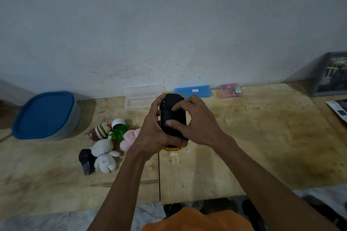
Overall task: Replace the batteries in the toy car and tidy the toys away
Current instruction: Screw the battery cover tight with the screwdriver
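Note:
The yellow toy car (173, 118) is held upside down above the wooden table (262, 137), its black underside facing me. My left hand (152, 131) grips the car from the left side and beneath. My right hand (195, 124) curls over it from the right, with fingertips and thumb pressing on the black underside. No batteries are visible. A pile of small toys lies to the left: a white plush rabbit (105, 154), a pink plush (130, 138), a striped plush (99, 131), a green plant toy (119, 132) and a dark piece (86, 161).
A grey container with a blue lid (46, 115) stands at the far left. Along the wall lie a clear plastic case (141, 95), a blue case (195, 91) and a pink box (229, 90). A framed picture (332, 73) leans at right, papers (338, 110) beside it.

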Demonstrator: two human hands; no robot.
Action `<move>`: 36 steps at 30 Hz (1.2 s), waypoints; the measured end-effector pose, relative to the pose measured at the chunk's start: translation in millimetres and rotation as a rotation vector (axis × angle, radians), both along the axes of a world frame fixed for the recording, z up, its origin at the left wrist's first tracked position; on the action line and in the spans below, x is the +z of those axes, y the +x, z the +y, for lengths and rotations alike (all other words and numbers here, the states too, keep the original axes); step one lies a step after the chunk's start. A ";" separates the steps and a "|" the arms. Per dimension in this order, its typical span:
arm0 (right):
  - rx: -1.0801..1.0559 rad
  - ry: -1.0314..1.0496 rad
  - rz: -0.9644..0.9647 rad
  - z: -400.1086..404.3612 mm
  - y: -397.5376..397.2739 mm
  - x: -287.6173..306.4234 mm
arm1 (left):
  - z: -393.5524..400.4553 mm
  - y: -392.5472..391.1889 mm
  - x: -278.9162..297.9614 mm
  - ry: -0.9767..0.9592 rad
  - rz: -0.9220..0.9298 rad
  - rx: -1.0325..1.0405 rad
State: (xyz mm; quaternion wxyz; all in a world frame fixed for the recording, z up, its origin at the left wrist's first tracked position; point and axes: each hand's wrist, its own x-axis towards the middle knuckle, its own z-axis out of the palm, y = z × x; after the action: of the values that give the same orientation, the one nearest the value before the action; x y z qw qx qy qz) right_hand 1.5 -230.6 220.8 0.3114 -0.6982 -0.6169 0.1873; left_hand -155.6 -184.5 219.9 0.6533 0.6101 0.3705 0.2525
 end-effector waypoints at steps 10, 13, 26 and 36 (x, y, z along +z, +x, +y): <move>0.035 -0.065 0.080 11.8 4.9 10.2 | -1.5 1.3 1.6 0.032 -0.017 -0.009; 0.050 -0.076 0.066 14.3 4.7 8.8 | 0.1 -0.1 -1.4 0.016 -0.029 -0.013; 0.001 0.009 0.201 14.5 4.9 12.4 | 7.5 -4.5 -1.3 -0.031 -0.036 -0.015; 0.019 0.022 0.214 18.2 12.5 6.0 | 6.1 -2.8 -3.9 -0.073 -0.057 -0.005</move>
State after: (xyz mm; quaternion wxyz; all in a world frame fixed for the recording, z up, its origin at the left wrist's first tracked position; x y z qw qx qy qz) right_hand 13.9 -212.3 226.8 0.3811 -0.6648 -0.5888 0.2569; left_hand -158.4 -178.4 216.0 0.6861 0.5794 0.3589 0.2546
